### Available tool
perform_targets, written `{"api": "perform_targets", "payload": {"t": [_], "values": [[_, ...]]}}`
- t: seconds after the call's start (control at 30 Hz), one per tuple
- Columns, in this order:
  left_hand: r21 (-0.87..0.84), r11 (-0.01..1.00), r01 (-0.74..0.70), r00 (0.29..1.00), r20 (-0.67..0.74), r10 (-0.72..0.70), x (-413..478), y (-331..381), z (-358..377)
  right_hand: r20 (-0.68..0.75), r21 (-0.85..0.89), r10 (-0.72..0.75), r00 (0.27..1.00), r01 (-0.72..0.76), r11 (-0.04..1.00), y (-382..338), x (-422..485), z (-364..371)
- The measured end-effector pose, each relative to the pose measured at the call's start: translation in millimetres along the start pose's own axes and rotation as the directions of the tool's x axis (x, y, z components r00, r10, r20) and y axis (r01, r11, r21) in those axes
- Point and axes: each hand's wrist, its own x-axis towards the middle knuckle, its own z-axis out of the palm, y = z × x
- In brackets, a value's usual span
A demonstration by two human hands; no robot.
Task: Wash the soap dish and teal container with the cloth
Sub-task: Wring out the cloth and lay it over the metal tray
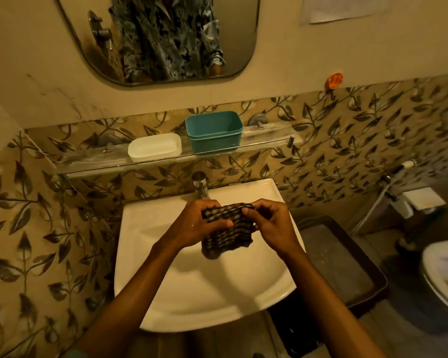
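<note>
A dark checked cloth (226, 235) hangs folded over the white sink (150, 254), held between both hands. My left hand (199, 223) grips its left side with the thumb across the front. My right hand (269, 223) pinches its upper right edge. On the glass shelf (93, 161) above the tap stand the white soap dish (154, 147) on the left and the teal container (214, 131) beside it on the right. Both stand upright and look empty.
A chrome tap (201, 184) rises at the back of the sink, just behind my hands. A mirror (155, 37) hangs above the shelf. A dark bin (339, 259) sits right of the sink, with a toilet (442, 275) and hose (378, 202) further right.
</note>
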Motion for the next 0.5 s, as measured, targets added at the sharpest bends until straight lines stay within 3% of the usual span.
{"api": "perform_targets", "payload": {"t": [0.1,0.17,0.37,0.5], "values": [[0.247,0.966,-0.076,0.997,0.023,0.073,1,-3,8,-0.092,-0.015,-0.007,0.996,0.006,1.000,-5,-12,-7],[0.264,0.954,-0.144,0.990,0.039,0.139,3,2,13,-0.127,-0.002,-0.013,0.992,0.013,1.000,-6,-22,-14],[-0.018,0.965,-0.261,0.921,0.295,0.255,6,43,33,-0.262,0.026,-0.011,0.965,0.018,0.999,-10,-47,-43],[-0.149,0.968,-0.204,0.918,0.314,0.242,8,65,54,-0.356,-0.032,0.049,0.933,-0.064,0.997,-15,-59,-63]]}}
